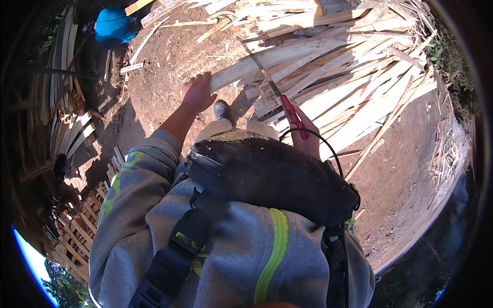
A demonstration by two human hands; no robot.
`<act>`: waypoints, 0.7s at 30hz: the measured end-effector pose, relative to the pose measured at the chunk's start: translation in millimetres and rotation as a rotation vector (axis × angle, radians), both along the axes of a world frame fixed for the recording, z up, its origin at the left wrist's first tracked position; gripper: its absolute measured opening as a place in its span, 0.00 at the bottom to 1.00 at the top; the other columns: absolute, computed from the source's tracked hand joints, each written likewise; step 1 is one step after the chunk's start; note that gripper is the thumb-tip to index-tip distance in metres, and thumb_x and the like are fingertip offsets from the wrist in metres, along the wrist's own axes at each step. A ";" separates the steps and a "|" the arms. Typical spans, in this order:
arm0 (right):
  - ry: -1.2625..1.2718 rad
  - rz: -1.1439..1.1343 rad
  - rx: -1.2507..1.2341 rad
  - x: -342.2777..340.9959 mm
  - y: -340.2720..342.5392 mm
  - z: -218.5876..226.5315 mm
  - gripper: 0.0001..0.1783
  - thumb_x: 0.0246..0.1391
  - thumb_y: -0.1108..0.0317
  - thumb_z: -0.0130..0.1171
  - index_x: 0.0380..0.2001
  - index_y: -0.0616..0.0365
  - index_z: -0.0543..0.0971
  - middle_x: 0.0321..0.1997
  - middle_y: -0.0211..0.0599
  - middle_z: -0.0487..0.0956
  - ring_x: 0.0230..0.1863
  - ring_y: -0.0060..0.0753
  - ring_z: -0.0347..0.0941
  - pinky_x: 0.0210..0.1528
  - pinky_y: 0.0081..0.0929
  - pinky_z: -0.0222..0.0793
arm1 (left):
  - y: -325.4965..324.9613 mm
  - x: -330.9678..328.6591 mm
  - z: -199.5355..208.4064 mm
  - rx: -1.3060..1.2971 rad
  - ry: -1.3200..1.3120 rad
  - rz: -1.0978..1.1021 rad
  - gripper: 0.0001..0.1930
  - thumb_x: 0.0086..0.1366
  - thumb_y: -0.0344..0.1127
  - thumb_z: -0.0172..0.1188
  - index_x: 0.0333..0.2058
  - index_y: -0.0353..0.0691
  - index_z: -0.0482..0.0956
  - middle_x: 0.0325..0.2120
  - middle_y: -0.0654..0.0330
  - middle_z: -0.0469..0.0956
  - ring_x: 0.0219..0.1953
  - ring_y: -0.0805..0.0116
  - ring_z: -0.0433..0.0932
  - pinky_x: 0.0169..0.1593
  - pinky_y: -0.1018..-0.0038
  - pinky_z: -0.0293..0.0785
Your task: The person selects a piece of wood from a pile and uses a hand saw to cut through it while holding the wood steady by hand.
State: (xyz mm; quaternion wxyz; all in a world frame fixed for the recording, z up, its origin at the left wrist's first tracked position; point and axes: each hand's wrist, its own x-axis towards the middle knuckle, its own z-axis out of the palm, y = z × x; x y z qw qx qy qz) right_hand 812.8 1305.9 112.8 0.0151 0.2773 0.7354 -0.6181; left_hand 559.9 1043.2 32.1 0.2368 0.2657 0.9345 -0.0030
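Note:
My left hand [197,93] grips the near left end of a long pale wooden plank [241,71], thumb on the close side and fingers on the far side. The plank stretches to the right over a heap of rough boards. In my right hand [306,131] is the red handle of a hand saw [267,78] with a long, narrow metal blade. That blade points up and to the left, crossing over the plank. Whether its edge touches the wood, I cannot tell. My shoes and pale trousers show below the plank, between the two hands.
A large pile of loose boards and offcuts [354,77] spreads ahead and to the right. Stacked wood pieces [77,233] stand at the lower left, with more slats [67,102] along the left. A person in blue [114,25] is at the upper left. Bare earth [164,66] lies between.

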 end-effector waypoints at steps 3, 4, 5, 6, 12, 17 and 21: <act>0.111 -0.110 -0.116 -20.0 -0.1 -13.1 0.33 0.62 0.81 0.51 0.72 0.63 0.71 0.66 0.49 0.81 0.68 0.37 0.77 0.70 0.30 0.68 | 15.4 -12.1 -9.4 -0.032 -0.054 -0.040 0.23 0.62 0.36 0.68 0.55 0.45 0.74 0.48 0.52 0.82 0.54 0.50 0.83 0.55 0.55 0.80; 0.114 -0.131 -0.118 -36.7 -4.8 -14.1 0.33 0.62 0.81 0.51 0.72 0.63 0.71 0.65 0.49 0.82 0.68 0.37 0.77 0.70 0.30 0.68 | 20.8 -11.8 -8.5 -0.032 -0.061 -0.046 0.23 0.62 0.36 0.68 0.55 0.44 0.74 0.48 0.52 0.82 0.53 0.50 0.83 0.55 0.55 0.81; 0.116 -0.134 -0.131 -50.1 -6.7 -15.7 0.33 0.62 0.81 0.51 0.72 0.63 0.71 0.65 0.50 0.82 0.67 0.37 0.77 0.69 0.30 0.69 | 20.0 -10.0 -6.3 -0.042 -0.067 -0.032 0.23 0.62 0.35 0.68 0.55 0.44 0.74 0.48 0.52 0.82 0.53 0.49 0.83 0.55 0.55 0.81; 0.069 -0.161 -0.100 -50.2 -6.4 -28.2 0.34 0.61 0.81 0.54 0.72 0.60 0.71 0.65 0.47 0.82 0.66 0.36 0.79 0.67 0.30 0.71 | 21.1 -10.2 -4.9 -0.052 -0.072 -0.036 0.23 0.62 0.35 0.68 0.55 0.44 0.74 0.48 0.52 0.82 0.53 0.49 0.83 0.55 0.54 0.81; 0.030 -0.054 -0.082 7.5 3.5 -2.0 0.30 0.65 0.76 0.56 0.71 0.62 0.73 0.63 0.50 0.82 0.62 0.32 0.78 0.67 0.30 0.71 | 7.8 -4.9 -11.9 -0.046 -0.058 0.028 0.22 0.62 0.34 0.67 0.54 0.45 0.74 0.48 0.53 0.82 0.53 0.49 0.83 0.55 0.54 0.81; 0.150 -0.086 -0.112 -58.7 -4.7 -9.7 0.32 0.65 0.76 0.55 0.72 0.62 0.71 0.67 0.51 0.80 0.69 0.37 0.76 0.69 0.29 0.69 | 19.0 -11.0 -4.9 -0.025 -0.043 -0.018 0.20 0.62 0.34 0.67 0.52 0.45 0.74 0.47 0.52 0.82 0.53 0.48 0.83 0.54 0.54 0.81; 0.040 0.014 -0.066 -24.4 -2.7 -24.6 0.32 0.65 0.80 0.50 0.73 0.64 0.70 0.70 0.53 0.77 0.72 0.40 0.74 0.72 0.31 0.67 | 7.9 -8.9 -11.0 -0.006 -0.106 0.033 0.20 0.63 0.32 0.66 0.54 0.44 0.75 0.46 0.51 0.83 0.52 0.49 0.84 0.53 0.53 0.81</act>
